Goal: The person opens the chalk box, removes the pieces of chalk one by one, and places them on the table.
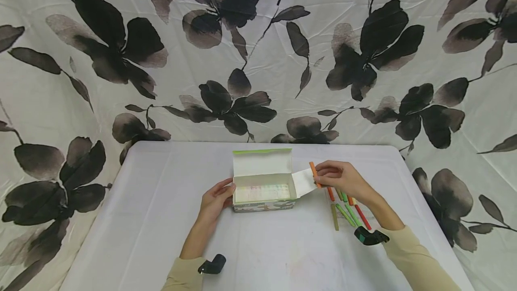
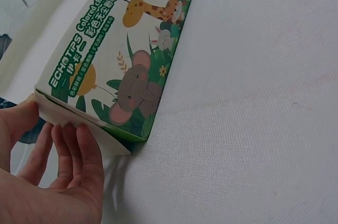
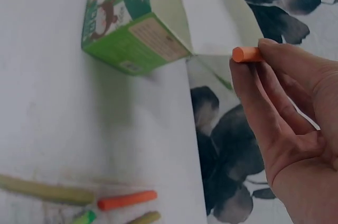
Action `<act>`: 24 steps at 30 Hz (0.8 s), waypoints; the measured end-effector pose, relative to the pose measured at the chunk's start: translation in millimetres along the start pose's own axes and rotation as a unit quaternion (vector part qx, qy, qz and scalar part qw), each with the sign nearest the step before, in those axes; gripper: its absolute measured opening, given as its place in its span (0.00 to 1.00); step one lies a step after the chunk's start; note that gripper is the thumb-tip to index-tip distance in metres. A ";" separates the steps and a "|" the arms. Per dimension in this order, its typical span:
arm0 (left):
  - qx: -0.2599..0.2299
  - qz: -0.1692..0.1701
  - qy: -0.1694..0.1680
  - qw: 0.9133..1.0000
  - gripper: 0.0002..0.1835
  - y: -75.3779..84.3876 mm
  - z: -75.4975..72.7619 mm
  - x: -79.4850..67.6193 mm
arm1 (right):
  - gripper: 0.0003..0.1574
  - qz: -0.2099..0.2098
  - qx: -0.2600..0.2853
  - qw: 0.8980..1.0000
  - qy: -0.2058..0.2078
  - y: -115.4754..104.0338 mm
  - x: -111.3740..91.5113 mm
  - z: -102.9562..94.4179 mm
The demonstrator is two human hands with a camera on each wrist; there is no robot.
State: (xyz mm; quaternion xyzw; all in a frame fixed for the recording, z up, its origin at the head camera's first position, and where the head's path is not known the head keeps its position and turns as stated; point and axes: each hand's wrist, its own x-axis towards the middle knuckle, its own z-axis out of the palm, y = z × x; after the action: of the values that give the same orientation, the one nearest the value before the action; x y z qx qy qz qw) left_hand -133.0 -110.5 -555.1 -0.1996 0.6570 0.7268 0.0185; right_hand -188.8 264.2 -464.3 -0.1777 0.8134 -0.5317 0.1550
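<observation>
My left hand [image 1: 215,200] holds the left end of an open chalk box [image 1: 264,208]. In the left wrist view, the thumb is at the box's upper corner and the fingertips lie against its end flap [image 2: 84,129]. The box front shows an elephant, a giraffe and the words "Colored chalk". Pale speckled contents [image 1: 262,192] lie inside, with the lid standing up at the back. Between thumb and fingers, my right hand [image 1: 343,178] pinches an orange chalk stick [image 3: 246,54], just beside the box's folded-out right flap [image 1: 304,183].
Several loose chalk sticks lie on the white table right of the box, among them a red stick [image 1: 363,217], a green stick [image 1: 345,214] and an olive stick [image 1: 335,217]. Behind the table hangs a floral cloth [image 1: 258,57]. Faint chalk smudges mark the tablecloth [image 1: 299,266].
</observation>
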 end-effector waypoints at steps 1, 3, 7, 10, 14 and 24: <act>0.002 0.000 0.000 1.000 0.23 0.1 -0.1 0.0 | 0.26 0.005 -0.003 1.000 0.004 1.8 -2.1 -2.8; 0.002 0.003 -0.002 1.000 0.23 0.3 -0.5 0.0 | 0.27 0.014 -0.006 1.000 0.011 5.3 -6.8 -8.2; -0.004 0.007 -0.004 1.000 0.23 0.7 -1.3 -0.1 | 0.29 0.034 -0.014 0.999 0.031 14.0 -17.7 -17.7; -0.004 0.004 -0.002 1.000 0.23 1.1 -1.2 -0.5 | 0.30 0.045 -0.019 0.998 0.043 22.3 -26.7 -23.9; -0.004 0.000 0.001 1.000 0.23 1.7 -0.4 -0.9 | 0.31 0.055 -0.004 0.997 0.052 34.1 -38.3 -31.3; -0.001 -0.004 0.001 1.000 0.23 2.9 0.1 -1.5 | 0.33 0.085 -0.022 0.993 0.079 63.1 -63.3 -45.6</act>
State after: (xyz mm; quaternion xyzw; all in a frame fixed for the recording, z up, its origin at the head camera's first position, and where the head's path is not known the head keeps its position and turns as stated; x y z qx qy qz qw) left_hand -132.5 -110.4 -551.9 -0.2029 0.6555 0.7271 0.0212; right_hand -160.5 353.3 -500.7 -0.0687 0.8470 -0.5105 0.1315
